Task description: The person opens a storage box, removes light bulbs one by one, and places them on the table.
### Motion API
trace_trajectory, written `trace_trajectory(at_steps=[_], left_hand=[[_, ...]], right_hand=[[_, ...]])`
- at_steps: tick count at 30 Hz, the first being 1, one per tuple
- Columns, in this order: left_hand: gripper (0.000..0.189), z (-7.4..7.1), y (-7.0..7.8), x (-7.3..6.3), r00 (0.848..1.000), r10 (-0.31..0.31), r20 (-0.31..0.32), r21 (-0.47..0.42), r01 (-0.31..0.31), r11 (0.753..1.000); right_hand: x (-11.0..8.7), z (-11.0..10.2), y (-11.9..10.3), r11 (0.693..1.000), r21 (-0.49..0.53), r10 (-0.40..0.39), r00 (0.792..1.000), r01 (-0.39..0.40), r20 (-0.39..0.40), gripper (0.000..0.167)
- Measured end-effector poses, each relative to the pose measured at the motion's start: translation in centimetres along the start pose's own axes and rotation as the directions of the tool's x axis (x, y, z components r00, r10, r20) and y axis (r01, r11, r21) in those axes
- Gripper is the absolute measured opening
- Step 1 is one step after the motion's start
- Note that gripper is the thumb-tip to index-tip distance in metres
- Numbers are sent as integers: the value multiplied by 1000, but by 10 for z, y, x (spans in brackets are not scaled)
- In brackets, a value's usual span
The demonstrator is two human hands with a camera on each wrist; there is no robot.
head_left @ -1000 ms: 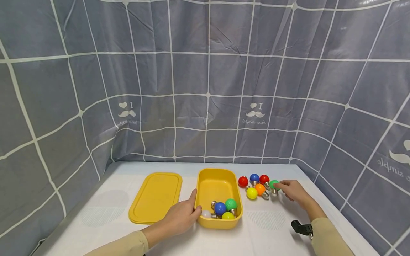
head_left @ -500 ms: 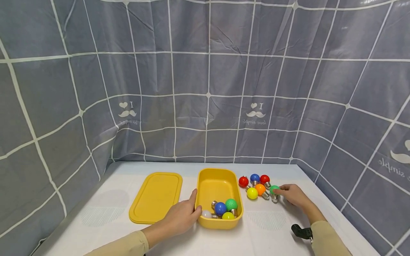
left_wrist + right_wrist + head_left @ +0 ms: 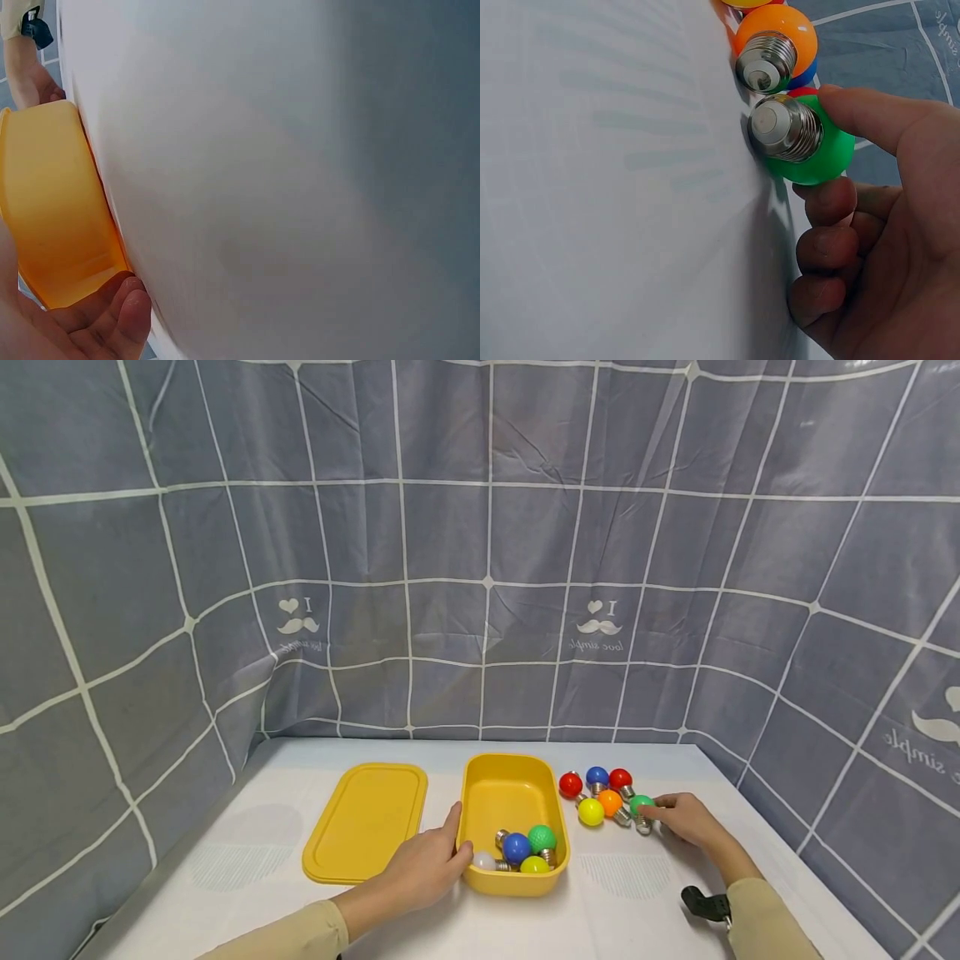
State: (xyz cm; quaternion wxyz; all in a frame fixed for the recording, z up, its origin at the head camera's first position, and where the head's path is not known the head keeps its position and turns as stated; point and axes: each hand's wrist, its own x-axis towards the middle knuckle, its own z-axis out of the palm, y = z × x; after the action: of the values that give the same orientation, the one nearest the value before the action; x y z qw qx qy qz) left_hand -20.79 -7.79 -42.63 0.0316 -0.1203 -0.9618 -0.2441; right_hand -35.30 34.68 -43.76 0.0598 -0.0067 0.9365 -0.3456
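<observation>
In the head view my left hand [image 3: 420,868] holds the front left corner of a yellow plastic box [image 3: 510,885], its thumb at the front and its fingers along the left wall. The left wrist view shows bent fingers [image 3: 112,315] low against the box's end. My right hand [image 3: 686,817] pinches a green light bulb [image 3: 829,154] between thumb and index finger. This bulb's silver screw base faces the right wrist camera, close to the tabletop. Inside the box lie a blue bulb [image 3: 516,848], a green bulb [image 3: 542,838], a yellow bulb [image 3: 534,865] and a white bulb [image 3: 483,861].
Left of the box lies its flat yellow lid [image 3: 365,827]. Right of it, loose bulbs cluster: two red, one blue [image 3: 597,777], one orange [image 3: 610,802] and one yellow [image 3: 591,812]. A grey checked curtain [image 3: 480,543] encloses the white-covered table [image 3: 247,893].
The right hand has shifted slightly down and toward the person, and the green bulb in its fingers has moved with it. The left hand and the box have stayed in place.
</observation>
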Motion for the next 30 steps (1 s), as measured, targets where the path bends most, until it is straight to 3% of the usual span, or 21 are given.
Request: trace_trajectory(at_steps=[7,15,24,30], left_hand=[[70,0,1,0,1000,3,0,-1,-3,1000],[69,0,1,-1,1000,14,-3,9,-14,1000],[69,0,0,0,1000,12,-1,12,-12,1000],[69,-1,1,-1,1000,11,-4,7,-11,1000]], right_hand=[[2,3,6,999,33,14,1000,-14,3,79],[0,0,5,1000,10,-23,1000,24,-18,75],[-3,-9,-16,999,-3,-54,992,54,-115,68],[-6,-7,-36,989,4,-144,986,145,-89,65]])
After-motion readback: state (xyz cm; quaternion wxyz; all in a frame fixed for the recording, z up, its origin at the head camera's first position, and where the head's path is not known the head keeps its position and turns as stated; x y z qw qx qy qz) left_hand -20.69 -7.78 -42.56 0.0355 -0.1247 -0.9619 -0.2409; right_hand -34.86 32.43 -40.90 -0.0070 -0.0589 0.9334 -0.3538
